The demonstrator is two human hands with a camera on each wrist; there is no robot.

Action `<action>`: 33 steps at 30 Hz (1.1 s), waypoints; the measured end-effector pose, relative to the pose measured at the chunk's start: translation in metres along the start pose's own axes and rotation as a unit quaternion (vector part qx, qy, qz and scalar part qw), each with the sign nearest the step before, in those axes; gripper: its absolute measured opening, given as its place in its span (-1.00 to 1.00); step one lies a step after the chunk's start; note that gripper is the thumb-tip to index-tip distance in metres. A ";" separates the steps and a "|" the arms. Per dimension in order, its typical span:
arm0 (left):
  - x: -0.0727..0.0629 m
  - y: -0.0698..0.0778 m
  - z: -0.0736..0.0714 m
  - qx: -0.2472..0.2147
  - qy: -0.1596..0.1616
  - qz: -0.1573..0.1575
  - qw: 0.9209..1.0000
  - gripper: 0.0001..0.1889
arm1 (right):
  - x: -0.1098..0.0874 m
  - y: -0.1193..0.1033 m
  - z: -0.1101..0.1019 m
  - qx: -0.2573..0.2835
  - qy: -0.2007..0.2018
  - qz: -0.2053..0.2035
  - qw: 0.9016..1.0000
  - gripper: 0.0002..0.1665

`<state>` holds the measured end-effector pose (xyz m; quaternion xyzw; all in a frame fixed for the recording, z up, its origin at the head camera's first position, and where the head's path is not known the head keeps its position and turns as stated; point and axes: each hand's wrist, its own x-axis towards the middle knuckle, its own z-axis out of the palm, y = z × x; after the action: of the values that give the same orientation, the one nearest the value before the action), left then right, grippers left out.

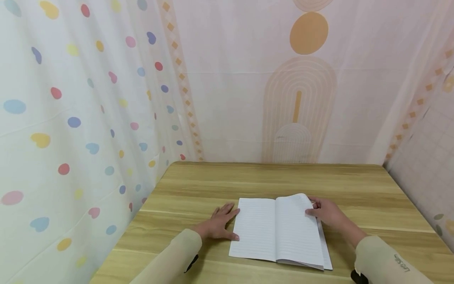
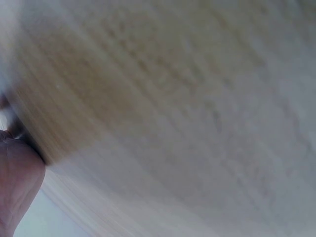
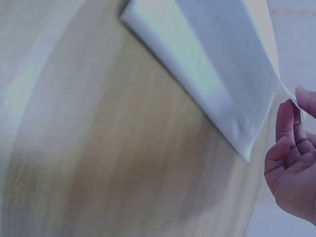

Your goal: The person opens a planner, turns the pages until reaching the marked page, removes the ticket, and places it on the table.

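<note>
An open notebook (image 1: 257,228) with lined white pages lies on the wooden table in the head view. My right hand (image 1: 328,213) pinches the upper outer corner of a right-hand page (image 1: 298,232) between thumb and fingers, and that page bends up off the sheets below. In the right wrist view the same hand (image 3: 294,158) holds the raised sheet (image 3: 232,64) at its edge. My left hand (image 1: 220,225) lies flat with spread fingers at the notebook's left edge, thumb and fingertip touching it. Only a bit of the left hand (image 2: 19,182) shows in the left wrist view.
The wood-grain table (image 1: 198,181) reaches back to a patterned curtain (image 1: 230,98). A dotted curtain (image 1: 81,157) hangs along the left side. A pale tiled-pattern surface (image 1: 429,157) stands at the right.
</note>
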<state>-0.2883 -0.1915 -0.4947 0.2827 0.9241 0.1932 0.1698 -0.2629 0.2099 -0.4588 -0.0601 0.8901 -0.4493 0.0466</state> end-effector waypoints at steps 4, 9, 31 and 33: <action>0.000 0.001 0.000 0.001 0.004 0.000 1.000 0.05 | 0.000 -0.008 -0.004 0.017 -0.010 0.010 1.000 -0.23; 0.001 0.002 0.000 0.001 0.004 -0.005 1.000 0.05 | -0.001 -0.020 -0.006 0.044 -0.023 0.005 0.999 -0.17; 0.001 0.001 0.001 0.002 0.009 0.005 1.000 0.06 | 0.010 -0.061 0.027 0.183 0.007 -0.043 0.982 -0.31; 0.001 0.000 0.001 0.002 0.010 0.005 1.000 0.06 | 0.010 -0.065 0.034 0.196 0.010 -0.051 0.979 -0.34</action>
<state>-0.2889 -0.1910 -0.4958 0.2859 0.9247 0.1946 0.1592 -0.2639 0.1434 -0.4269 -0.0905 0.7810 -0.6174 0.0253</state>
